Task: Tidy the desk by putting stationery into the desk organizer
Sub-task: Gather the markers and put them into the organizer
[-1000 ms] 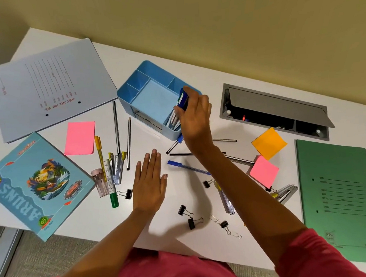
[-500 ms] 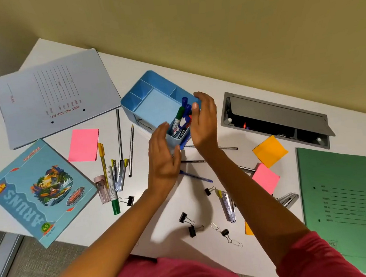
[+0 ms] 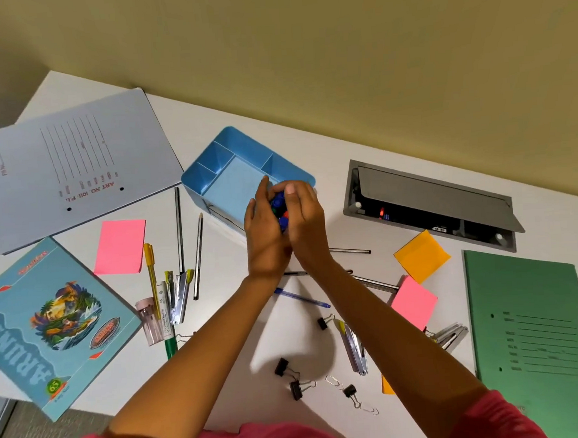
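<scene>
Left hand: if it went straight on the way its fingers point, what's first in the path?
Left hand points toward the wall, over the blue desk organizer. First in line is probably the organizer's far rim beside its back-right compartment. If the hand rides above that rim, the wall comes first. Depth is unclear.

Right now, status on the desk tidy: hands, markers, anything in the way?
Left hand pressing the markers, right hand curled round them. Markers standing in the blue organizer. Nothing blocking; blue pen loose on desk.
</scene>
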A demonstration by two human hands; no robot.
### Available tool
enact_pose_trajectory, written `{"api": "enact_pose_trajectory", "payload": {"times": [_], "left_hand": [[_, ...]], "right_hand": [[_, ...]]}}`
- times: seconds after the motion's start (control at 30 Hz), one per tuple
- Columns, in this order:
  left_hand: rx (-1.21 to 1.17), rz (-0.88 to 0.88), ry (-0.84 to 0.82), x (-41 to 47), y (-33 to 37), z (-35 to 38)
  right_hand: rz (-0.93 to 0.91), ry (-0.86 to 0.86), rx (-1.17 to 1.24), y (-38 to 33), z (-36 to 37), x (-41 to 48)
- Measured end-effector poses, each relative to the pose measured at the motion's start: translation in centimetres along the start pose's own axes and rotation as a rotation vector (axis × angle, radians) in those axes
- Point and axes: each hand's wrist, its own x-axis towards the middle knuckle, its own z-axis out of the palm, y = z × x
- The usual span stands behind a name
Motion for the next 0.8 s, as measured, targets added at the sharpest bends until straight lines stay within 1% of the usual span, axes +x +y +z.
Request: {"api": "enact_pose_trajectory", "payload": {"times": [0.03,0.07,0.17,0.23,0.3,0.37,0.43,0.6,0.67,0.73,0.8], "left_hand": [[-0.018,-0.015,0.014,-0.1,0.2,-0.1],[0.019,0.020,0.031,-0.1,0.3,-0.3],[0.229,0.206,0.005,-0.1,-0.7,-0.4],[0.296,0.251,0.012,0.5,-1.6,-0.3],[0.293,0.244,0.029,0.9,-1.9,-0.2],[0.295,0.244,0.037,1.1,-1.9,-0.3],[0.308,0.243,0.030,1.1,-1.8,-0.3],[0.289,0.231,0.028,1.0,-1.4,-0.4],[0.245,0.201,-0.011,1.1,-1.1,-0.4],[0.230,0.237,-0.057,1.4,-0.9,-0.6],[0.202,0.232,-0.126,1.4,-0.7,-0.7]], "right_hand": [[0.008,0.003,-0.033,0.2,0.0,-0.3],[0.005,0.005,-0.059,0.4,0.1,-0.5],[-0.004,0.026,-0.061,0.7,0.4,-0.9],[0.010,0.041,-0.033,0.6,0.7,-1.1],[0.023,0.073,0.052,0.6,0.5,-1.3],[-0.011,0.129,0.145,0.8,-0.1,-1.3],[-0.012,0.156,0.186,1.1,-0.6,-1.1],[0.023,0.140,0.131,1.0,-1.0,-1.2],[0.012,0.124,0.130,0.9,-1.0,-1.3],[-0.011,0.112,0.107,0.8,-0.8,-1.4],[-0.035,0.108,0.051,0.8,-0.6,-1.4]]}}
